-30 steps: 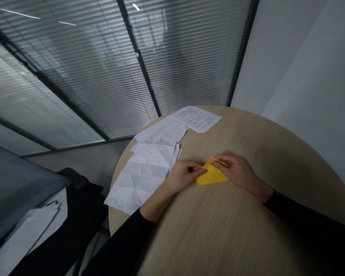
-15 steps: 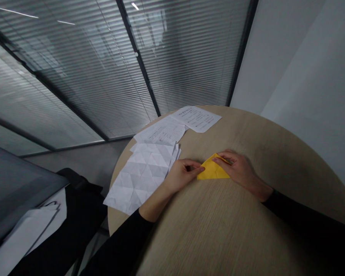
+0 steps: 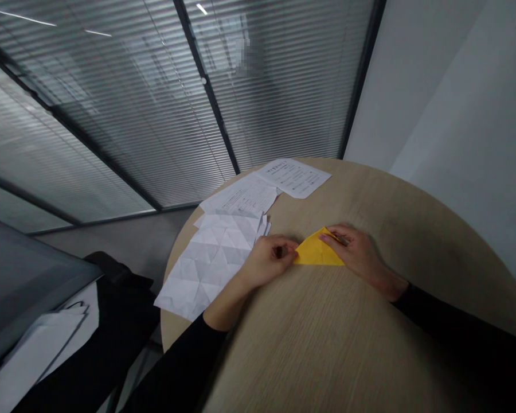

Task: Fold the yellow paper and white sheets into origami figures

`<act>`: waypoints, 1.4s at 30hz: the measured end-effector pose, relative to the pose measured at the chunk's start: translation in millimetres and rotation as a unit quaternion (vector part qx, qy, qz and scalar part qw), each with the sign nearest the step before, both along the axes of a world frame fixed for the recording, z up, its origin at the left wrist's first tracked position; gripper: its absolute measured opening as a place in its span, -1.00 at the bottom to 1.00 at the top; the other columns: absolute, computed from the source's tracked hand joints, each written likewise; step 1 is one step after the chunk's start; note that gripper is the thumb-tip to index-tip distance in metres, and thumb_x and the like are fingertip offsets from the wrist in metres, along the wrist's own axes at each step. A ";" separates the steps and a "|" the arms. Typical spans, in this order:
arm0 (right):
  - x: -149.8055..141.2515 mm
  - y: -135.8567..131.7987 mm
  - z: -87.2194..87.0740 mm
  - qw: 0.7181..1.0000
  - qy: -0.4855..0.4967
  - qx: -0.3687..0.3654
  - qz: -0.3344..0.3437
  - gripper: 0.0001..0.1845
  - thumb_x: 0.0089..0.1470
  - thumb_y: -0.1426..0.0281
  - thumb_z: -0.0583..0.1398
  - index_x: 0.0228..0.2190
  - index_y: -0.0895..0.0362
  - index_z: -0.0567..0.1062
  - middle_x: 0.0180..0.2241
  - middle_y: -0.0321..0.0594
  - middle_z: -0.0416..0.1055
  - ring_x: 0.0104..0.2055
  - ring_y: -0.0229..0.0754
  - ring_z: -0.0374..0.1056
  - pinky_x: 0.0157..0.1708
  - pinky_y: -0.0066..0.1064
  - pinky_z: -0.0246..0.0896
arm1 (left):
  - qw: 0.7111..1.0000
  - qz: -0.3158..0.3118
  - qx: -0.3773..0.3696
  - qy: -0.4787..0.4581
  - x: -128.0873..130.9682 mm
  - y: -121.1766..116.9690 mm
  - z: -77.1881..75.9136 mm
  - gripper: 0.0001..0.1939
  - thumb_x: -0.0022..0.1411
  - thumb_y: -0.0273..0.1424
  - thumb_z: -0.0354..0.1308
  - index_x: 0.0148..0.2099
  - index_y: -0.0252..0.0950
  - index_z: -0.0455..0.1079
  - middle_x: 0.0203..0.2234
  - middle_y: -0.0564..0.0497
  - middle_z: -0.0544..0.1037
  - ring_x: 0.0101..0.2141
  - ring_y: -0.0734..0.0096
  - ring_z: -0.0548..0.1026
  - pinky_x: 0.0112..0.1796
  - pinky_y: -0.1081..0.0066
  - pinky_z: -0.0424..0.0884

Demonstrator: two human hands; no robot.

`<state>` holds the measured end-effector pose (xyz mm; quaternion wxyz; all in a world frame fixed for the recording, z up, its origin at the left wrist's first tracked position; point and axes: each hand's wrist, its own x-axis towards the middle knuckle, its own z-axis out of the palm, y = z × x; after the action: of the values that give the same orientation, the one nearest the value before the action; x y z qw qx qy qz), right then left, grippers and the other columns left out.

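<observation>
A folded yellow paper (image 3: 316, 253), triangular, lies flat on the round wooden table (image 3: 327, 338). My left hand (image 3: 266, 261) is curled, its fingertips pinching the paper's left corner. My right hand (image 3: 358, 250) rests on the paper's right side, fingers bent and pressing down along the upper edge. Both sleeves are black.
Creased white sheets (image 3: 212, 261) lie to the left of my hands near the table's edge. Two printed pages (image 3: 294, 176) sit at the far side. A glass wall with blinds (image 3: 155, 97) stands behind. A black chair (image 3: 112, 321) is at the lower left.
The yellow paper has flattened and shifted slightly away from me. My left hand's fingers have curled in and drawn back to the paper's left corner. My right hand has barely moved.
</observation>
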<state>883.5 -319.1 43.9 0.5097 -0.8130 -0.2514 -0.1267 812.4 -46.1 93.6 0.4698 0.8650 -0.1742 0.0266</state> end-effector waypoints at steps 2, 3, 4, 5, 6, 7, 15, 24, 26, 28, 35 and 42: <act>-1.5 2.3 0.9 0.999 0.005 -0.010 0.030 -0.75 0.46 0.10 0.34 -0.20 -0.07 0.76 -0.20 -0.16 0.75 -0.14 0.06 0.68 -0.10 -0.11 0.64 | 1.000 0.014 -0.011 -0.018 -0.9 -1.6 4.5 -0.80 0.48 -0.31 0.34 -0.01 -0.24 0.78 -0.23 -0.06 0.76 -0.30 0.31 0.60 -0.29 0.35 0.45; -2.5 3.9 1.3 0.999 0.007 -0.018 0.047 -0.74 0.47 0.09 0.34 -0.20 -0.07 0.77 -0.21 -0.17 0.74 -0.16 0.05 0.68 -0.11 -0.12 0.63 | 0.999 0.026 -0.018 -0.029 -0.9 -3.5 5.9 -0.78 0.51 -0.28 0.33 0.01 -0.23 0.78 -0.21 -0.07 0.77 -0.30 0.31 0.60 -0.27 0.34 0.46; -3.7 5.6 1.8 0.998 0.009 -0.029 0.063 -0.73 0.47 0.08 0.34 -0.19 -0.07 0.77 -0.22 -0.17 0.73 -0.17 0.04 0.67 -0.12 -0.13 0.63 | 0.998 0.039 -0.026 -0.041 -0.6 -5.9 6.4 -0.76 0.54 -0.24 0.34 0.02 -0.22 0.78 -0.21 -0.07 0.77 -0.31 0.31 0.60 -0.26 0.33 0.47; -5.1 7.4 2.3 0.996 0.009 -0.040 0.078 -0.73 0.48 0.07 0.34 -0.18 -0.08 0.78 -0.23 -0.18 0.73 -0.18 0.03 0.66 -0.12 -0.14 0.62 | 0.997 0.052 -0.033 -0.053 0.0 -8.7 6.0 -0.75 0.55 -0.19 0.35 0.02 -0.22 0.78 -0.23 -0.06 0.77 -0.33 0.33 0.58 -0.27 0.33 0.47; -6.5 9.1 2.8 0.995 0.007 -0.049 0.091 -0.72 0.49 0.06 0.34 -0.17 -0.08 0.79 -0.23 -0.18 0.72 -0.18 0.02 0.65 -0.12 -0.15 0.61 | 0.996 0.059 -0.038 -0.063 0.6 -11.8 4.7 -0.75 0.54 -0.16 0.38 0.00 -0.21 0.78 -0.25 -0.05 0.77 -0.35 0.34 0.57 -0.27 0.33 0.47; -8.0 10.8 3.3 0.993 0.005 -0.057 0.102 -0.71 0.50 0.06 0.33 -0.16 -0.09 0.79 -0.24 -0.19 0.72 -0.18 0.01 0.65 -0.12 -0.15 0.61 | 0.995 0.060 -0.038 -0.072 1.3 -14.9 2.7 -0.75 0.54 -0.15 0.41 -0.02 -0.21 0.78 -0.27 -0.04 0.77 -0.37 0.35 0.57 -0.27 0.33 0.47; -9.6 14.3 4.3 0.985 0.056 -0.060 0.149 -0.67 0.51 0.06 0.32 -0.23 -0.08 0.79 -0.26 -0.23 0.71 -0.18 -0.02 0.63 -0.14 -0.20 0.56 | 0.993 0.061 -0.008 -0.102 2.1 -23.2 -8.4 -0.78 0.60 -0.25 0.34 -0.13 -0.23 0.70 -0.28 -0.05 0.75 -0.27 0.28 0.65 -0.18 0.28 0.51; -4.2 9.9 5.1 0.981 0.085 -0.055 0.167 -0.44 0.57 -0.05 0.20 -0.39 -0.02 0.65 -0.38 -0.24 0.57 -0.22 0.00 0.55 -0.11 -0.17 0.50 | 0.987 0.128 -0.088 -0.030 10.8 -0.5 -7.5 -0.74 0.53 -0.15 0.35 -0.10 -0.23 0.69 -0.28 -0.03 0.72 -0.30 0.30 0.60 -0.28 0.35 0.48; -3.7 8.4 5.6 0.982 0.085 -0.050 0.163 -0.47 0.55 -0.03 0.21 -0.40 -0.03 0.65 -0.39 -0.24 0.60 -0.19 0.03 0.57 -0.01 -0.12 0.53 | 0.987 0.133 -0.086 -0.033 11.1 1.0 -6.3 -0.74 0.53 -0.15 0.35 -0.10 -0.22 0.68 -0.29 -0.02 0.72 -0.31 0.31 0.58 -0.29 0.35 0.46; -3.4 6.3 5.3 0.984 0.097 -0.035 0.144 -0.52 0.52 -0.01 0.25 -0.38 -0.05 0.69 -0.33 -0.21 0.68 -0.13 0.07 0.62 0.01 -0.10 0.55 | 0.985 0.147 -0.083 -0.040 11.8 2.5 -5.4 -0.74 0.53 -0.15 0.34 -0.11 -0.22 0.68 -0.29 -0.02 0.71 -0.32 0.32 0.55 -0.30 0.36 0.43; -7.0 1.6 4.9 0.991 0.099 -0.004 0.090 -0.65 0.46 0.06 0.29 -0.28 -0.05 0.75 -0.27 -0.20 0.73 -0.13 0.06 0.66 -0.17 -0.20 0.51 | 0.983 0.163 -0.074 -0.041 13.5 5.0 -9.9 -0.72 0.53 -0.12 0.34 -0.11 -0.23 0.68 -0.30 -0.02 0.71 -0.32 0.32 0.54 -0.30 0.35 0.41; -10.0 -1.1 10.5 0.997 0.013 -0.056 0.045 -0.72 0.49 0.25 0.26 -0.32 -0.02 0.61 -0.32 -0.25 0.60 -0.22 -0.03 0.55 -0.19 -0.20 0.38 | 0.989 0.137 -0.015 -0.044 12.4 4.9 -12.6 -0.73 0.57 -0.15 0.31 -0.10 -0.22 0.68 -0.34 0.01 0.71 -0.39 0.35 0.55 -0.35 0.36 0.38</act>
<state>873.5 -320.1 54.4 0.4719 -0.8296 -0.2878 -0.0788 824.8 -41.2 81.1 0.4666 0.8715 -0.0741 0.1314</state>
